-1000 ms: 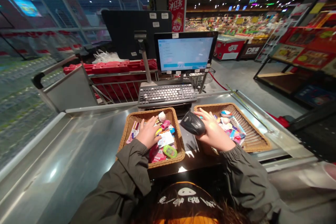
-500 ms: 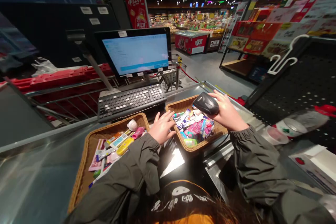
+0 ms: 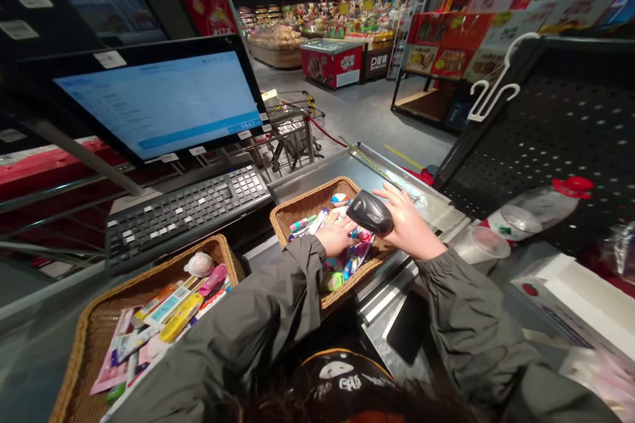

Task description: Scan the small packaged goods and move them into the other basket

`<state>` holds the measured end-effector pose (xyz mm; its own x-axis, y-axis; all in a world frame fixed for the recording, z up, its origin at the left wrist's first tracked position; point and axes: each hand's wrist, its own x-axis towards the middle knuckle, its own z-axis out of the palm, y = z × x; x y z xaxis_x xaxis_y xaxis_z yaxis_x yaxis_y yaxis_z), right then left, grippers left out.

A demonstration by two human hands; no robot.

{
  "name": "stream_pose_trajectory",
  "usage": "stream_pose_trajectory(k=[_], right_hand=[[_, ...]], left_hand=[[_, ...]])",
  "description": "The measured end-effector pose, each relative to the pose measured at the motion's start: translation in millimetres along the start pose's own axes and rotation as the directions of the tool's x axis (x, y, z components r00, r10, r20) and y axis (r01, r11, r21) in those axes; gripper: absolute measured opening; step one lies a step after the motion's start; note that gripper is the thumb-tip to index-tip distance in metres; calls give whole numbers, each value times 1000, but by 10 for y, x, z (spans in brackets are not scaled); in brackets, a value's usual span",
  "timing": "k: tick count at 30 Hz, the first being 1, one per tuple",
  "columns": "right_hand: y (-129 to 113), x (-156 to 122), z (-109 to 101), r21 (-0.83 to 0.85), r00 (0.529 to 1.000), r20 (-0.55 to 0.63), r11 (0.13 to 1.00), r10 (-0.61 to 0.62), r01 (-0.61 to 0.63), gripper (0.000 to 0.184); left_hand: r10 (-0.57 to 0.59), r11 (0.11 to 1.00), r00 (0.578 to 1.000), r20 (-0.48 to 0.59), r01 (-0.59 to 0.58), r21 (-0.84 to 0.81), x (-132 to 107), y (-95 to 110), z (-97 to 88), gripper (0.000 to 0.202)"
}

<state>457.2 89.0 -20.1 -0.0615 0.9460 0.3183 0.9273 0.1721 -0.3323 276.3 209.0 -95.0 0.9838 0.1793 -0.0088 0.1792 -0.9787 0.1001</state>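
A black handheld barcode scanner (image 3: pixel 370 211) is gripped in my right hand (image 3: pixel 411 221), its head over the right wicker basket (image 3: pixel 288 215). Into that basket reaches my left hand (image 3: pixel 335 236), fingers stretched out and touching the small wrapped sweets and packets in it. Whether the fingertips press on any one packet is hard to make out. A green-capped item (image 3: pixel 333 281) lies at the basket's near end. Under my left forearm, the left wicker basket (image 3: pixel 79 344) bears several sweets, among them a yellow pack (image 3: pixel 182 317) and a pink one (image 3: pixel 213 279).
A keyboard (image 3: pixel 188 211) and a monitor (image 3: pixel 163 106) stand behind the left basket. On the right are a black phone (image 3: pixel 407 327), a plastic cup (image 3: pixel 481 244), a red-capped bottle (image 3: pixel 540 208) and a white box (image 3: pixel 580 304). A white hook rack (image 3: pixel 496 89) hangs on a perforated panel.
My left hand has moved from between the baskets into the right basket, onto the packets. The scanner stays in my right hand, close over the basket. The view has turned and come nearer.
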Motion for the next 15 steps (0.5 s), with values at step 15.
stream_pose_trajectory(k=[15], right_hand=[[195,-22,56,83,999,43,996,5,-8,49]], left_hand=[[92,989,995,-48,-96,-109,230,-197,236,25]])
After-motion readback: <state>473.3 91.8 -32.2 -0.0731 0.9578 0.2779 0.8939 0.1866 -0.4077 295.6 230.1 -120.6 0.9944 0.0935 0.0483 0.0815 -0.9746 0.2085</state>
